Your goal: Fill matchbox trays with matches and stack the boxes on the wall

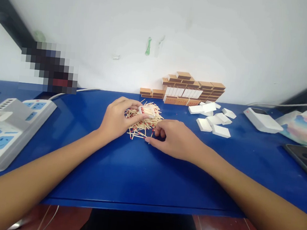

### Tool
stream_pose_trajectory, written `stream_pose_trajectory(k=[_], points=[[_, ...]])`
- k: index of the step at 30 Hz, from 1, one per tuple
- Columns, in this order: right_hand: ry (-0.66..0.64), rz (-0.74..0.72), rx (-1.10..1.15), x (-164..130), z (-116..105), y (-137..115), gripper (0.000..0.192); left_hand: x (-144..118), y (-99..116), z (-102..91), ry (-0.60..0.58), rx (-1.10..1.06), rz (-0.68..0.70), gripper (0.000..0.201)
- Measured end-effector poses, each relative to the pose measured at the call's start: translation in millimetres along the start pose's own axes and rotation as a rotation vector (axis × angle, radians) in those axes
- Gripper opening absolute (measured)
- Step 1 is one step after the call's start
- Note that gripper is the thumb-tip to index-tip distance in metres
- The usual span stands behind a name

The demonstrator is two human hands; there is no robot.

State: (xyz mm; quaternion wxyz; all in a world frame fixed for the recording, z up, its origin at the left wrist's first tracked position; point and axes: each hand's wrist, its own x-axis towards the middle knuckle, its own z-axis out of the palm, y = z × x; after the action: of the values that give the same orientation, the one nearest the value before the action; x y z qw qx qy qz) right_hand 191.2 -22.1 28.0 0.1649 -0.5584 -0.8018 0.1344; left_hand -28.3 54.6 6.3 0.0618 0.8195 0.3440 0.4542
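Observation:
My left hand [117, 118] grips a small white matchbox tray [150, 115] between thumb and fingers, and red-tipped matches lie inside it. Below and around the tray spreads a loose pile of matches [141, 126] on the blue table. At the pile's near right edge is my right hand [174, 138], its fingers curled and the thumb reaching left. One match [151, 137] stands slanted by the right thumb tip, seemingly pinched there; the fingers partly hide the contact.
Brown matchboxes [212, 86] are stacked against the wall. White empty-looking trays [214, 117] lie scattered to their right. Further right are a white device [263, 120] and a dark phone [305, 158]. A power strip [30, 125] with a plugged-in adapter occupies the left of the blue table [125, 177].

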Motion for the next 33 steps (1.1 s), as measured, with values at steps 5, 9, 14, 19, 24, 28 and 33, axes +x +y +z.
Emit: stream_pose_trajectory(k=[5, 9, 14, 19, 24, 28, 33], points=[[-0.154, 0.024, 0.027, -1.8, -7.6, 5.3, 0.011, 0.3, 0.6, -0.1, 0.009, 0.012, -0.008, 0.028], [-0.156, -0.043, -0.027, 3.0, -14.8, 18.7, 0.010, -0.4, -0.7, 0.1, 0.005, 0.016, -0.003, 0.029], [-0.106, -0.125, -0.073, 7.8, -17.0, 28.4, 0.009, -1.5, -2.1, 0.7, 0.018, 0.013, 0.007, 0.028], [-0.059, -0.108, -0.135, 10.4, -22.3, 36.3, 0.009, -1.5, -2.1, 0.9, 0.016, 0.017, 0.041, 0.027], [-0.108, -0.089, -0.145, 14.0, -22.9, 43.5, 0.011, -0.7, -0.4, -0.2, 0.023, 0.007, 0.035, 0.029], [-0.129, -0.107, -0.123, 13.7, -22.2, 45.1, 0.012, -0.2, 0.1, -0.8, 0.020, 0.004, 0.057, 0.028], [-0.195, -0.049, -0.069, 11.5, -24.4, 49.2, 0.012, -0.8, -1.6, -1.0, 0.023, -0.004, 0.073, 0.030]])
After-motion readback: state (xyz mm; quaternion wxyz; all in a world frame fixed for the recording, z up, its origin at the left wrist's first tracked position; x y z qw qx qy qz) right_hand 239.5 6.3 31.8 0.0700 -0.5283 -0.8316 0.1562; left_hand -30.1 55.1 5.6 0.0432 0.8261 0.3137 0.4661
